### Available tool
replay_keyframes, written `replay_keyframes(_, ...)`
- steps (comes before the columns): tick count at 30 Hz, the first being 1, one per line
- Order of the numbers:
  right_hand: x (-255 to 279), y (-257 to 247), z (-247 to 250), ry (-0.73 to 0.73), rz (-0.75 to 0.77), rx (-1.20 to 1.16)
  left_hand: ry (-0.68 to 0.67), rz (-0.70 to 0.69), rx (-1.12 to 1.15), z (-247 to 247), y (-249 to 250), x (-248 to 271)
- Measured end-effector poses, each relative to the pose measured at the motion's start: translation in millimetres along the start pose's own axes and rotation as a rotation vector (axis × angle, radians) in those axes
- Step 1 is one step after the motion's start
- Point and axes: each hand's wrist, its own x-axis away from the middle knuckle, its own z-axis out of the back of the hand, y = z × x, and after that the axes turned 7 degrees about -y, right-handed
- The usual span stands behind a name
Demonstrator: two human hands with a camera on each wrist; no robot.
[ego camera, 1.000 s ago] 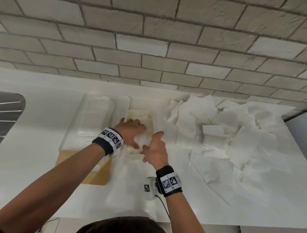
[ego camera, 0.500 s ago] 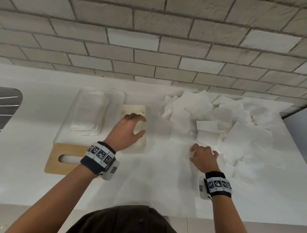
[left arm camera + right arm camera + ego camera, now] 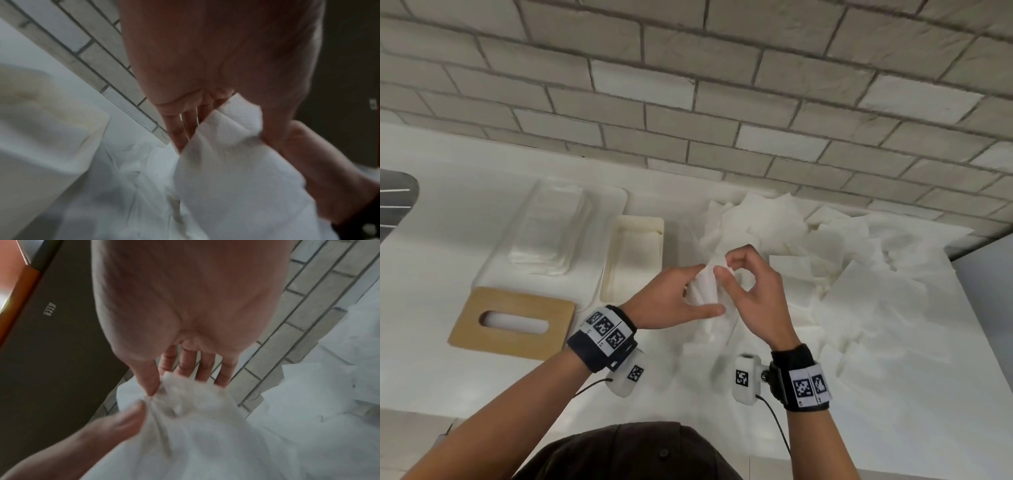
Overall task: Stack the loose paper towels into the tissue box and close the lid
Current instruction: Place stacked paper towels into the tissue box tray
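The cream tissue box [image 3: 635, 226] stands open at the middle of the counter with white towels inside. Its wooden slotted lid [image 3: 469, 325] lies flat to the front left. Loose paper towels [image 3: 852, 274] are heaped to the right. Just right of the box, both hands hold one crumpled paper towel [image 3: 709, 329] above the counter. My left hand [image 3: 707, 290] grips it between thumb and fingers. My right hand [image 3: 724, 265] pinches its top edge with thumb and forefinger. The left wrist view shows the towel [image 3: 236, 178] against my left hand [image 3: 224, 139]. In the right wrist view, my right hand [image 3: 161, 382] pinches the bunched towel [image 3: 205, 434].
A clear plastic pack of folded tissues [image 3: 548, 236] lies left of the box. A brick wall [image 3: 722, 102] backs the counter. A dark sink edge [image 3: 397, 205] shows at far left. The counter's right edge [image 3: 962, 308] lies beyond the heap.
Both hands left the box. The right hand reached into the heap and took a towel; the left hand came over to it, and now both hold that towel raised beside the box.
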Motion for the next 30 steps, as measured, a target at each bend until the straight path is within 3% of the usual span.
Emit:
replay_keyframes(3, -7, 2, -7, 0.137, 0.009, -0.068, 0.071, -0.011, 0.108, 16, 7, 5)
replay_keyframes(6, -7, 17, -16, 0.211, -0.191, -0.159, 0.14, 0.016, 0.294, 35, 9, 11)
replay_keyframes(8, -3, 20, -25, 0.029, -0.372, -0.366, 0.22, 0.018, 0.392, 48, 9, 17)
replay_keyframes(10, 3, 15, -38, -0.204, -0.462, -0.786, 0.28, 0.006, 0.454, 58, 7, 23)
replay_keyframes(12, 3, 4, -48, -0.222, -0.474, -1.083, 0.324, 0.0, 0.466, 68, 5, 29)
replay_keyframes(13, 2, 1, -51, -0.174, -0.476, -1.119, 0.339, 0.002, 0.456, 73, 4, 33)
replay_keyframes(16, -6, 1, -56, -0.041, -0.384, -1.106, 0.323, 0.019, 0.428, 92, -5, 47)
replay_keyframes(20, -17, 0, -57, 0.089, -0.275, -0.937, 0.22, 0.015, 0.318, 116, -19, 64)
replay_keyframes(23, -19, 6, -62, 0.175, -0.159, -0.775, 0.228, -0.041, 0.322, 130, -29, 75)
replay_keyframes(26, -11, 13, -69, 0.162, -0.09, -0.71, 0.27, -0.064, 0.323, 140, -39, 84)
replay_keyframes(30, 1, 21, -82, 0.037, -0.064, -0.66, 0.197, -0.017, 0.301, 152, -47, 95)
